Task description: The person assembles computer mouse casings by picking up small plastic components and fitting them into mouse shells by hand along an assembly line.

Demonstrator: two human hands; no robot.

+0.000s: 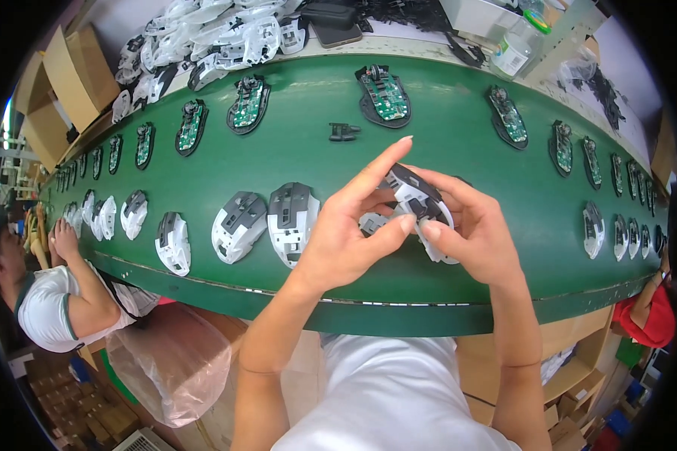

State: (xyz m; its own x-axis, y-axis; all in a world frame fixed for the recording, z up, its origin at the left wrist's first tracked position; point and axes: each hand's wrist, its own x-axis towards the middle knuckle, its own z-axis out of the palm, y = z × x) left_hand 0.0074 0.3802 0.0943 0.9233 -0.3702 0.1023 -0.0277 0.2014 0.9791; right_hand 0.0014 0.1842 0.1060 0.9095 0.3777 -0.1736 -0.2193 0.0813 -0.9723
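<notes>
The left hand and right hand are gripping a white-and-black mouse shell above the green counter, thumbs bearing on it (uneven pressure could be cracking its plastic); a loosening grip could be letting it slip.

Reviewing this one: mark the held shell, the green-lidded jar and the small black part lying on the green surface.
Held shell (413,197): head view, on its pale upper section.
Jar (518,49): head view, on its clear side wall.
Black part (343,132): head view, mid-body.
</notes>
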